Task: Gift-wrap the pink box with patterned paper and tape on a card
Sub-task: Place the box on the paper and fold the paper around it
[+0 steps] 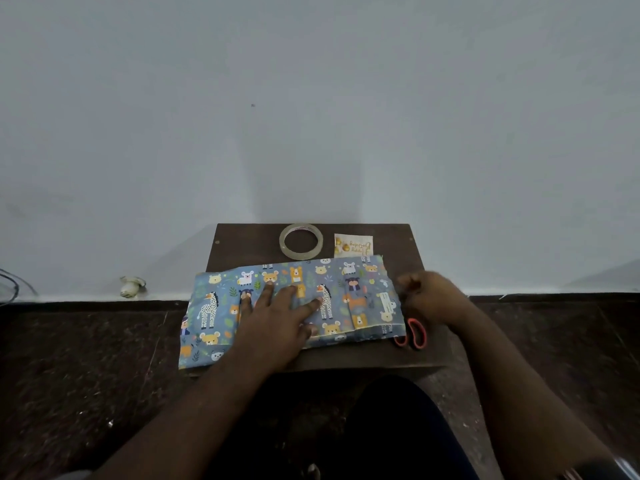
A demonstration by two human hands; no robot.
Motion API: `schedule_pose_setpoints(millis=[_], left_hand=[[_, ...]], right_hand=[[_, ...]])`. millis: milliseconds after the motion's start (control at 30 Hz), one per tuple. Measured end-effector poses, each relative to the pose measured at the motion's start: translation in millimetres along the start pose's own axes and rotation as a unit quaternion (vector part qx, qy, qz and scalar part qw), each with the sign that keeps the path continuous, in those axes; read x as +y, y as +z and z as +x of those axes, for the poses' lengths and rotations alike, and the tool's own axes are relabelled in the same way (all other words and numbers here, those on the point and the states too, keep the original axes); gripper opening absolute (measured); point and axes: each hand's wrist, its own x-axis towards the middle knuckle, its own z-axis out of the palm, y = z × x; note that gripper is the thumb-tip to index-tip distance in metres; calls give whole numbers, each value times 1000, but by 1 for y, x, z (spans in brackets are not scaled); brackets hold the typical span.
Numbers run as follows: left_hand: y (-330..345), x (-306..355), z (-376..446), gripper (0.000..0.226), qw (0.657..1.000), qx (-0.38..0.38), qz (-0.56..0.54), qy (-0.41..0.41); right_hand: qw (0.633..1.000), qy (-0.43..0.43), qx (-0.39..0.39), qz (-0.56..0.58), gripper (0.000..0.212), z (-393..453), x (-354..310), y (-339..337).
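Under flat left hand [277, 320]: patterned paper [291, 306], grip released; right hand [427, 297] blurred at paper edge, grip unclear

Wrapping paper [294, 306] spans the board's [426, 268] middle, overhanging its left edge; tape roll [301, 241] and card [353, 244] behind; scissors [414, 332] at the right edge

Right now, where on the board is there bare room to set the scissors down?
Bare strips: back-left corner of the board beside the tape, and the front edge below the paper. Crowded: back right with the card, and right edge with the scissors and right hand.
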Motion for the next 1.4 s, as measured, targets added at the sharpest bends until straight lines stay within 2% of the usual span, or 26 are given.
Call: schedule_pose_setpoints(millis=[67,133,300,400,567,667,767,833,900,967,1100,1400], left_hand=[[-3,0,0,58,1000,-7,-4,3],[-4,-1,0,59,1000,-22,-10,9],[-7,-10,-3,72,997,-75,-20,26],[-9,-13,-2,88,995,-93,-26,34],[-8,-13,-2,86,996,-82,-1,44],[-9,-12,0,83,995,-85,5,48],[-10,-10,4,82,994,-93,6,54],[-10,-7,7,81,994,-92,4,64],[-9,-5,7,77,994,-81,-4,75],[-9,-8,5,72,993,-78,-37,81],[-9,-23,-4,67,989,-52,-122,72],[-27,-27,-8,36,988,-45,-129,75]], right_hand=[[999,26,-33,1,12,-16,13,5],[999,42,-22,-11,13,-24,19,16],[995,55,77,-14,8,-38,32,33],[987,63,146,-27,14,-36,43,30],[984,32,176,-22,18,-22,32,24],[970,30,239,38,15,-35,16,24],[953,-50,289,73,18,-64,-12,42],[961,-107,248,58,20,-85,-32,66],[970,-178,165,21,23,-101,-45,97],[959,-255,120,-42,26,-109,-50,123],[937,-305,136,-98,32,-109,-45,144],[925,-314,165,-136,36,-107,-42,143]])
